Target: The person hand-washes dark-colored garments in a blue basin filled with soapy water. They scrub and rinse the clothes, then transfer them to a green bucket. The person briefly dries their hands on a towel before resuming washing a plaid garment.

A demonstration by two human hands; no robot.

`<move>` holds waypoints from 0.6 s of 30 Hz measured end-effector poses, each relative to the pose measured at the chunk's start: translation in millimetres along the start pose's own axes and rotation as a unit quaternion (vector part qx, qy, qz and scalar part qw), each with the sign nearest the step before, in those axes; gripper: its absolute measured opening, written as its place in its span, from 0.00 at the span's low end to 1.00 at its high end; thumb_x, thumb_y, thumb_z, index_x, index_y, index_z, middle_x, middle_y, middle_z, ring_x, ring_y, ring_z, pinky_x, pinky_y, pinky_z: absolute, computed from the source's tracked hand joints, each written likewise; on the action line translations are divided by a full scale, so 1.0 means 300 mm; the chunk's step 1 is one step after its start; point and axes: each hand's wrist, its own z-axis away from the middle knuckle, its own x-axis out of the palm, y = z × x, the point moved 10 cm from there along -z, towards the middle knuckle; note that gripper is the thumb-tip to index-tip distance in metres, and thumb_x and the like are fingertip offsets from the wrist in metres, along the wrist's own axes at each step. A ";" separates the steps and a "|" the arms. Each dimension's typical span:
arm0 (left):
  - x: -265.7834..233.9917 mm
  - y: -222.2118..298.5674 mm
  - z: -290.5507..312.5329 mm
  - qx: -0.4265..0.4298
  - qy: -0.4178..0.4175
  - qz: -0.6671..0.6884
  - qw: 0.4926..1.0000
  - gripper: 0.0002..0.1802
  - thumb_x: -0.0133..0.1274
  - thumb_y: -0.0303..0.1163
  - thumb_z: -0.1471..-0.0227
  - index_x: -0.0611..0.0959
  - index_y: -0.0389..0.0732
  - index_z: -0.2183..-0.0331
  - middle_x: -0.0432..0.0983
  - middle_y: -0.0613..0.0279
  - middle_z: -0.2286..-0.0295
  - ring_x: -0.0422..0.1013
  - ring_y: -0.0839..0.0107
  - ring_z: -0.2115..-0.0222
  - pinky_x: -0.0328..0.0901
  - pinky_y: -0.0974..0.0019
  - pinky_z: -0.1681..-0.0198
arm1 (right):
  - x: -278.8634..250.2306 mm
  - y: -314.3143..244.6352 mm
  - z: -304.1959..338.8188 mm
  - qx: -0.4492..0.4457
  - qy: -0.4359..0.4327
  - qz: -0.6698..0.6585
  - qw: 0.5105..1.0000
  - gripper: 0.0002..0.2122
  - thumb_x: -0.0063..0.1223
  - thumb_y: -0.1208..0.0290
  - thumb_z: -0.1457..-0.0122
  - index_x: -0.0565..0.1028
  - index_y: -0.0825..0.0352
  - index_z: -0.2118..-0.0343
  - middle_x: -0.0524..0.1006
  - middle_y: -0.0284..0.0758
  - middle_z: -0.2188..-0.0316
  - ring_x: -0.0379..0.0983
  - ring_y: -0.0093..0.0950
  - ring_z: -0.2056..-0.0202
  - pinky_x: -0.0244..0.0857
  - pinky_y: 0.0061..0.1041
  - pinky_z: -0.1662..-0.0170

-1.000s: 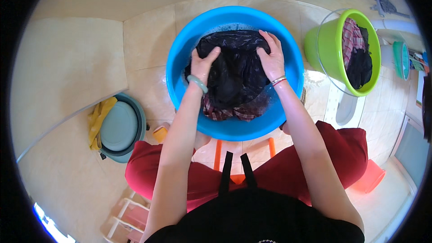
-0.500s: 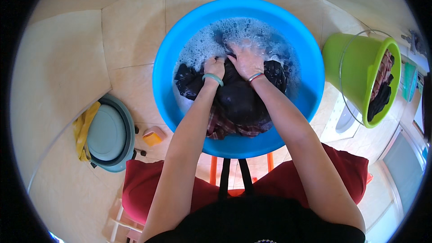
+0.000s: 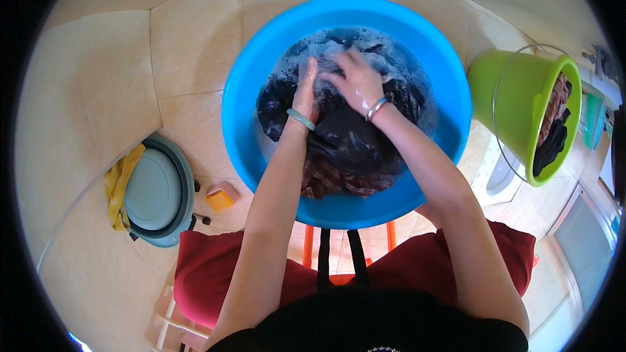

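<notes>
I saw head-worn fisheye look steeply down past wearer's black top (image 3: 378, 318) into blue plastic washtub (image 3: 240, 104), fairly near, just above mid-view; lime-green bucket (image 3: 521, 111) showed toward right rim; straight edges bowed.

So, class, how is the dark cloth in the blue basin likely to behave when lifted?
The dark cloth would probably droop floppily, as it lies in loose folds. It is likely heavy for its size, since it looks soaked in the blue basin. The suds beside it might make it slippery.
</notes>
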 end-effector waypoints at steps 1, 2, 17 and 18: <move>0.049 0.051 0.036 0.027 -0.048 0.050 0.997 0.38 0.48 0.58 0.46 0.70 0.38 0.46 0.70 0.55 0.51 0.64 0.63 0.48 0.56 0.59 0.44 | -0.039 -0.079 0.049 -0.050 0.017 -0.032 0.998 0.15 0.55 0.57 0.48 0.74 0.58 0.60 0.72 0.38 0.66 0.73 0.39 0.64 0.69 0.34 0.63; 0.100 0.047 0.100 -0.078 -0.089 0.148 0.982 0.33 0.47 0.54 0.44 0.69 0.40 0.46 0.71 0.56 0.52 0.67 0.63 0.51 0.63 0.59 0.48 | -0.058 -0.150 0.106 -0.087 0.002 -0.028 0.996 0.15 0.56 0.57 0.49 0.74 0.58 0.61 0.71 0.36 0.67 0.72 0.37 0.65 0.69 0.32 0.64; 0.319 0.169 0.500 -0.117 -0.317 0.325 0.883 0.26 0.41 0.59 0.43 0.72 0.52 0.53 0.69 0.57 0.59 0.69 0.70 0.62 0.69 0.60 0.65 | -0.326 -0.576 0.414 -0.192 0.161 -0.019 0.968 0.13 0.64 0.57 0.59 0.69 0.53 0.81 0.65 0.25 0.75 0.68 0.22 0.74 0.62 0.23 0.80; 0.325 0.182 0.519 -0.103 -0.316 0.339 0.880 0.24 0.41 0.57 0.42 0.72 0.50 0.54 0.69 0.60 0.61 0.68 0.72 0.63 0.67 0.62 0.63 | -0.351 -0.570 0.406 -0.187 0.185 -0.048 0.964 0.12 0.64 0.62 0.60 0.68 0.55 0.84 0.66 0.25 0.79 0.69 0.22 0.78 0.63 0.23 0.81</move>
